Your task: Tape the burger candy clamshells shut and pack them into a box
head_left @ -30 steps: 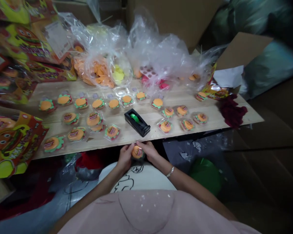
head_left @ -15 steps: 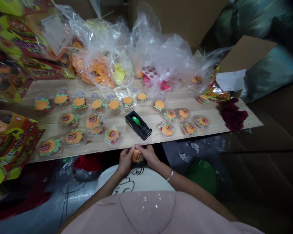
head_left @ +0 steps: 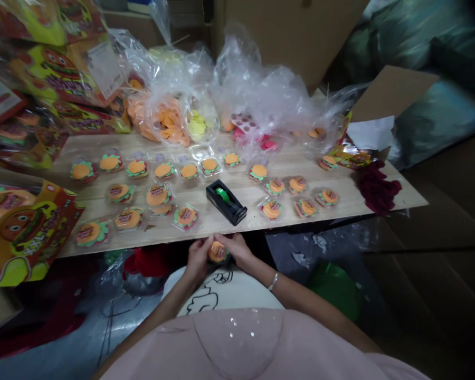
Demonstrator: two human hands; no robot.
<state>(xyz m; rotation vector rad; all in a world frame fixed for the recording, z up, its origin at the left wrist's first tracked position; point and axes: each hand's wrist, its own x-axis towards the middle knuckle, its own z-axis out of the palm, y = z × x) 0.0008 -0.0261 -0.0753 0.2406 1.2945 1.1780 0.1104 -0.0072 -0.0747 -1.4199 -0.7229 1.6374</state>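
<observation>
Just below the table's front edge, a toy burger in a clear plastic case [head_left: 217,252] is pinched between both hands, its printed label facing up. My left hand [head_left: 198,257] closes on its left side, and my right hand [head_left: 239,250] grips the right side, thumbs along the top. Beyond the hands lies a black tape dispenser [head_left: 226,202] with a green roll. More cased burgers rest on the wooden table; some carry the label, like this one [head_left: 186,216], while the back row, such as this burger [head_left: 189,171], shows plain orange tops.
Printed display boxes [head_left: 27,227] are stacked at the left. Clear bags of orange pieces [head_left: 168,124] and yellow pieces [head_left: 197,125] line the back. A dark red cloth [head_left: 378,187] lies near the right end, beside an open carton [head_left: 391,92]. Below is a green stool-like object [head_left: 336,290].
The view has shifted slightly, so the table's left side appears further right. Both hands still hold the cased burger, now slightly further left in view.
</observation>
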